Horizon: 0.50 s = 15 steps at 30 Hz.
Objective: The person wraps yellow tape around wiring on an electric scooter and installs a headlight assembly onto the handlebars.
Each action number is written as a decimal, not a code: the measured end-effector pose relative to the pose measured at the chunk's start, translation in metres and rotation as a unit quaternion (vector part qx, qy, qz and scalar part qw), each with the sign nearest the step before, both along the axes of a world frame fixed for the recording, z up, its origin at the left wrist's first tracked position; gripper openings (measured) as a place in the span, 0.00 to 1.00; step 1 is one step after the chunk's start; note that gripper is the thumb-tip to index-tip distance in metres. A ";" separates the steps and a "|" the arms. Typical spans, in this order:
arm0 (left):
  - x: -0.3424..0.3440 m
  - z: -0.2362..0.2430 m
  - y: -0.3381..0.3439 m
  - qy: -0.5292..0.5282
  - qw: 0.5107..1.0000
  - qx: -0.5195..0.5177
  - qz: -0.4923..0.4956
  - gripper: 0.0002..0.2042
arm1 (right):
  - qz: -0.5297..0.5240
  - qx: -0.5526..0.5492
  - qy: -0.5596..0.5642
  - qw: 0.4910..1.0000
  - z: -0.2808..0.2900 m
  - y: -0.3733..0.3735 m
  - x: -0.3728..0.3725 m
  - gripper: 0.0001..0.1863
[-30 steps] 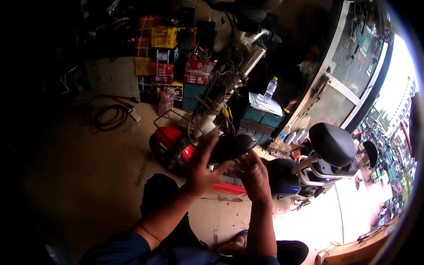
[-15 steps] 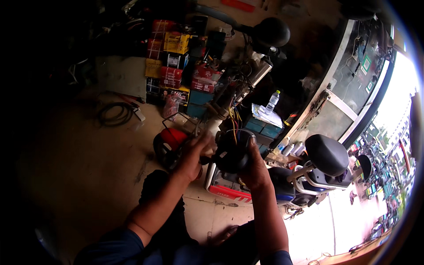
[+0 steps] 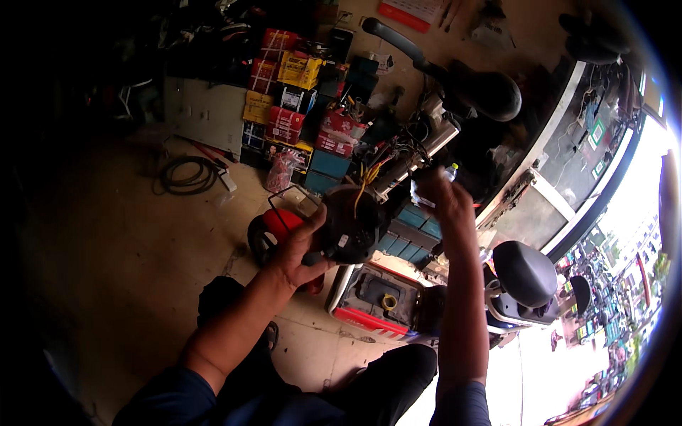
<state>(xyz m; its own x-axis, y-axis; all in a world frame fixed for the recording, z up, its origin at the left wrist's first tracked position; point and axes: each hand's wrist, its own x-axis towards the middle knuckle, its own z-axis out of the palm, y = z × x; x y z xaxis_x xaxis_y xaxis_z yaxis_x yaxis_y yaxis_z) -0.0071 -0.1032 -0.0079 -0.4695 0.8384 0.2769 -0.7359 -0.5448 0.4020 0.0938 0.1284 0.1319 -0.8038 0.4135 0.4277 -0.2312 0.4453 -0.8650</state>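
My left hand point(image 3: 304, 248) grips the lower-left edge of a dark round plastic housing point(image 3: 348, 231), from which yellow wires point(image 3: 366, 181) rise toward the stripped silver steering column point(image 3: 419, 160) of a scooter. My right hand point(image 3: 447, 195) is lifted off the housing, up and to its right, in front of a water bottle and papers; its fingers are blurred and dark. Below the housing lies the red-edged scooter footboard point(image 3: 369, 312), with a small yellow ring point(image 3: 388, 302) on it.
Stacked boxes point(image 3: 298, 71) fill the back, beside a coiled black hose point(image 3: 186, 176) on the floor. A padded scooter seat or backrest point(image 3: 524, 273) is at the right. Beyond it are a framed glass door point(image 3: 568, 170) and the bright doorway with parked vehicles outside.
My right hand has left the housing and moved up and right. My left hand now holds the housing, which sits slightly higher and left. The view has shifted, showing more of the back.
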 end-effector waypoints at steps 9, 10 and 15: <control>-0.024 -0.002 0.010 -0.016 0.999 0.030 0.010 0.29 | 0.201 -0.432 -0.052 0.878 0.034 0.015 -0.097 0.24; -0.024 -0.007 0.005 -0.019 0.999 0.034 0.008 0.29 | 0.198 -0.478 -0.051 0.854 0.038 0.001 -0.104 0.22; -0.031 -0.023 0.004 -0.010 0.994 0.096 -0.041 0.33 | 0.311 -0.585 0.010 0.749 0.022 -0.016 -0.117 0.09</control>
